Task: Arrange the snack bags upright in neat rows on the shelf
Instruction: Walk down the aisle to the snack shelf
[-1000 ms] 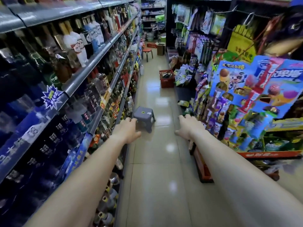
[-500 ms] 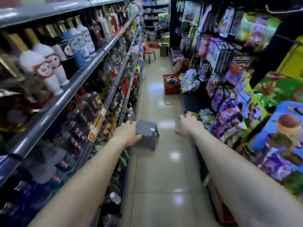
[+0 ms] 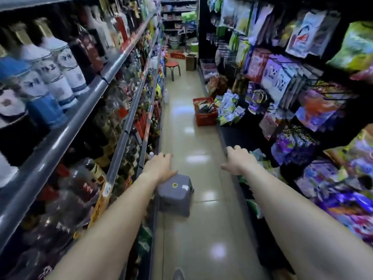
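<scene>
Snack bags (image 3: 230,109) lie in a loose heap on the low right-hand shelf (image 3: 238,136) further down the aisle, beside a red basket (image 3: 205,114) that holds more packets. Other colourful bags (image 3: 290,146) hang and stand along the right shelves close to me. Both my arms stretch forward over the aisle. My left hand (image 3: 161,166) hovers above a grey stool, fingers loosely spread, holding nothing. My right hand (image 3: 237,160) hangs by the shelf edge with relaxed fingers, empty.
A grey plastic stool (image 3: 175,196) stands on the tiled floor by the left shelving. Bottles (image 3: 56,73) fill the left shelves. A red round stool (image 3: 173,66) and a cardboard box (image 3: 191,61) sit at the aisle's far end.
The view has advanced down the aisle: the grey stool and the red basket are closer. Both empty hands stay stretched forward, the left now partly over the stool.
</scene>
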A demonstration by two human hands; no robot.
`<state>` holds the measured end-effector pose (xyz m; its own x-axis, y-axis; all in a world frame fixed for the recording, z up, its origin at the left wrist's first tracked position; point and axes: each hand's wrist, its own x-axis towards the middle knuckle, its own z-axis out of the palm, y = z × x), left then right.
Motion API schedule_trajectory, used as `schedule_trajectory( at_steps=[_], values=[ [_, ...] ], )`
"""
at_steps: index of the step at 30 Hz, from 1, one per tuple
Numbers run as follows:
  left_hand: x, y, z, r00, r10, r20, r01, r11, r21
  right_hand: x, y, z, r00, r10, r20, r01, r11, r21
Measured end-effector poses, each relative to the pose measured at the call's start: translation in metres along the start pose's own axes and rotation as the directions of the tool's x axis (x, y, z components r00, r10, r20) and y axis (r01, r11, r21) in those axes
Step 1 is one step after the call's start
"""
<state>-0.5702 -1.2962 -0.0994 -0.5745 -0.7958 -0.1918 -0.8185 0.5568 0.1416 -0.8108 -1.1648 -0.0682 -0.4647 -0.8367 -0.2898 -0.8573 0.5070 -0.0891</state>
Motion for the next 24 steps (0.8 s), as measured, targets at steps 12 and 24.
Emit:
schedule_trajectory(
  at_steps=[12,24],
  values=[
    [0.239,-0.013,-0.039,0.990,0.101,0.101,-0.102,0.995,0.001,0.207,-0.009,-0.060,0.996,0.085,0.015,-0.086,0.995,0.053],
    [0.475,0.076,-0.064,0.991,0.021,0.129,-0.019,1.000,-0.016,0.441,0.103,-0.109,0.995,0.075,0.063,-0.078,0.996,0.052]
  ],
)
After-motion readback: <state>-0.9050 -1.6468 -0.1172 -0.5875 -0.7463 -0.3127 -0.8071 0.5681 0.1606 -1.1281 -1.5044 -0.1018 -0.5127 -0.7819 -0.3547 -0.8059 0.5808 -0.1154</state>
